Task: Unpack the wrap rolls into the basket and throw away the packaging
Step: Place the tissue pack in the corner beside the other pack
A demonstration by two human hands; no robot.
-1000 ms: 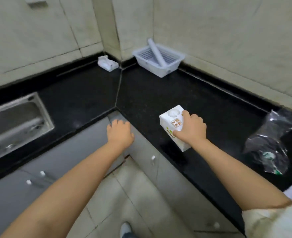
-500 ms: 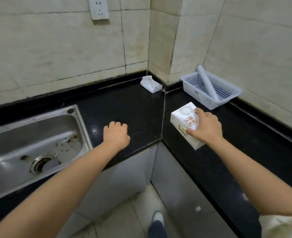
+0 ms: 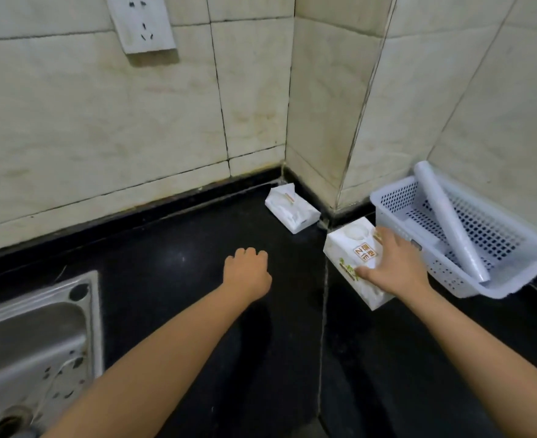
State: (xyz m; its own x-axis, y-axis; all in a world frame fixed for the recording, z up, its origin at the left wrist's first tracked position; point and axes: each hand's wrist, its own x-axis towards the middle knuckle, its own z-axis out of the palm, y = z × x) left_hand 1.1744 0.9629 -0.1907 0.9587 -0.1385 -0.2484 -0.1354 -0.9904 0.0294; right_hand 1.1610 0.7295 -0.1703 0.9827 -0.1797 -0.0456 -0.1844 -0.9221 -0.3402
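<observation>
head view, looking down into a kitchen corner, and the biggest thing here is the tiled wall (image 3: 109,128), cream tiles with dark grout, folding around a jutting corner column. below it runs the black surface (image 3: 197,311), glossy, with a seam running toward the corner. lower left, the steel sink (image 3: 33,343) cuts into it, spots on its rim and the drain just peeking at the bottom edge.

over on the right, the white perforated basket (image 3: 514,263) sits against the wall, and there's a wrap roll (image 3: 447,221) lying slanted in it, upper end propped over the back rim, lower end down by the front rim. looks like something flat and pale lies under it in the basket, can't make out what.

now the arms, both bare, reaching in from below. right hand (image 3: 393,267) is spread over the white packet (image 3: 352,257), fingers and thumb gripping its right side; the packet is tilted, printed with an orange label, just beside the basket's near corner. whether its lower edge touches the surface, can't tell. left hand (image 3: 246,270) is curled into a loose fist, empty, knuckles toward the wall, low over the surface.

back in the corner, a second white packet (image 3: 291,210) lies flat against the column. up top, a white wall socket (image 3: 142,22).
</observation>
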